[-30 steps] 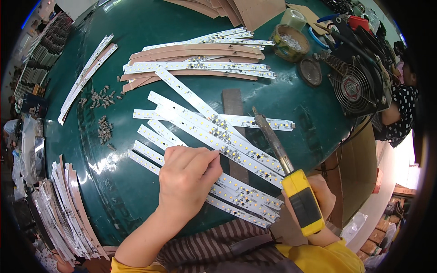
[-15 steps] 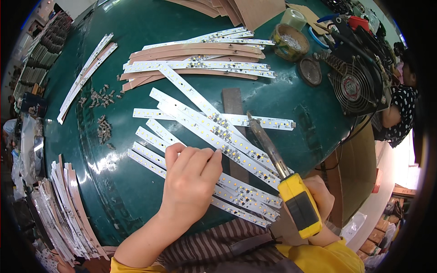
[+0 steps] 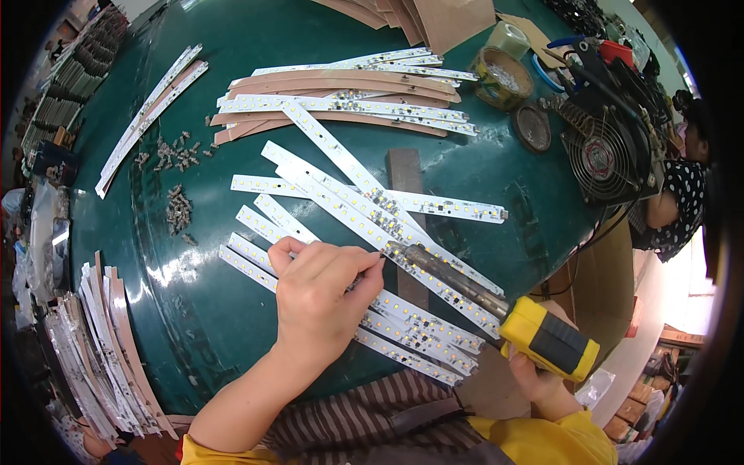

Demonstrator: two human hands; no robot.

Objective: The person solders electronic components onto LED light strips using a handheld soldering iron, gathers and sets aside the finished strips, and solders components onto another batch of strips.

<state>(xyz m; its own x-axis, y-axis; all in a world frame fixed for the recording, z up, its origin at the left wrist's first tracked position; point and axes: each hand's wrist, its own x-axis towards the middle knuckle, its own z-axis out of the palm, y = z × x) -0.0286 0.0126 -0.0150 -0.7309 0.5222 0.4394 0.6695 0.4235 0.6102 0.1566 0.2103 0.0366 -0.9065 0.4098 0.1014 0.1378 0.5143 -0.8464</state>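
My right hand (image 3: 533, 378) is closed round the grip of a yellow and black soldering gun (image 3: 549, 338). Its metal barrel slants up to the left, and the tip ends at the fingertips of my left hand (image 3: 322, 298), over a white LED strip board (image 3: 372, 221). The fingers of my left hand are pinched together; whatever they hold is too small or hidden to name. More LED strip boards (image 3: 422, 329) lie fanned out under and beside that hand. Another board (image 3: 457, 208) lies crosswise beneath the slanted ones, over a dark flat bar (image 3: 404, 164).
Small metal parts (image 3: 178, 211) lie in piles at left. Boards layered with brown strips (image 3: 341, 81) lie at the back, others (image 3: 101, 349) at lower left. At right are a round tub (image 3: 502, 81), a small dish (image 3: 532, 128), a fan (image 3: 601, 155) and a seated person (image 3: 682, 201).
The soldering gun has swung lower and flatter, its tip coming down from the crosswise board to my left fingertips. My left hand has shifted only slightly.
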